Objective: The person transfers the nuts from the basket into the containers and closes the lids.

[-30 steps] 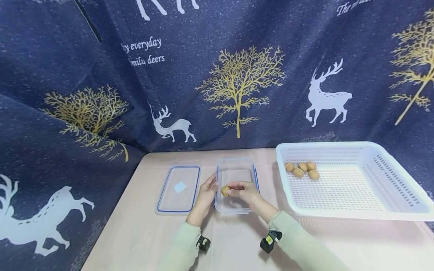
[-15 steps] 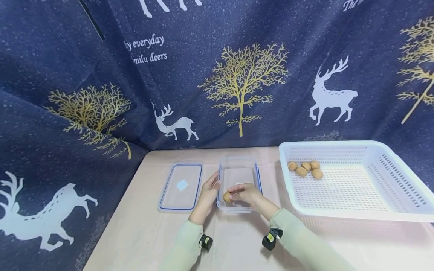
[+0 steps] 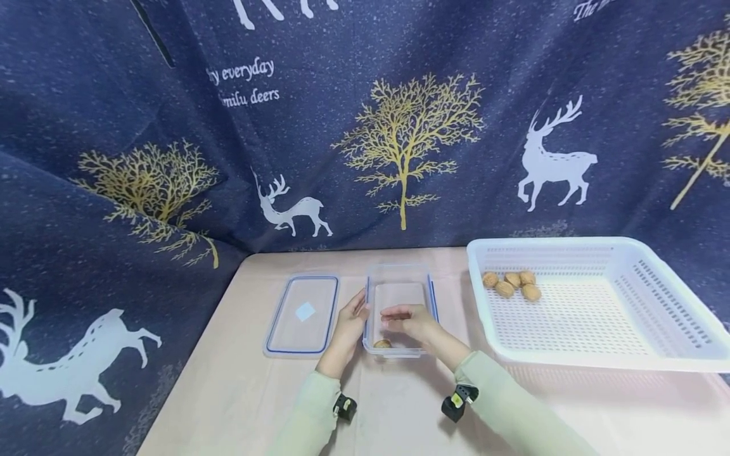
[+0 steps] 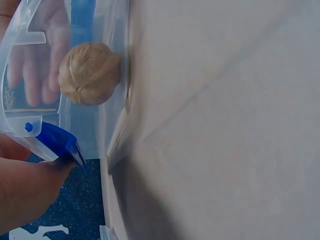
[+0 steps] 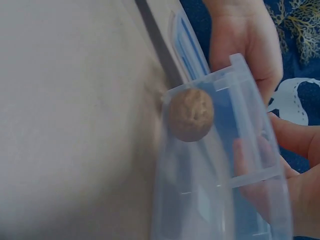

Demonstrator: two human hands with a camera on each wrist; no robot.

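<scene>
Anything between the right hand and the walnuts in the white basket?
Yes, sideways: the right side of the clear container with its blue latch, then the left rim of the white basket. Up and over both, nothing visible blocks the right hand from the walnuts.

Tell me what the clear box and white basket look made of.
Clear box: smooth, see-through, probably plastic, since the walnut shows through its slightly milky wall. White basket: likely moulded plastic, smooth-rimmed, with regular holes in floor and sides.
</scene>
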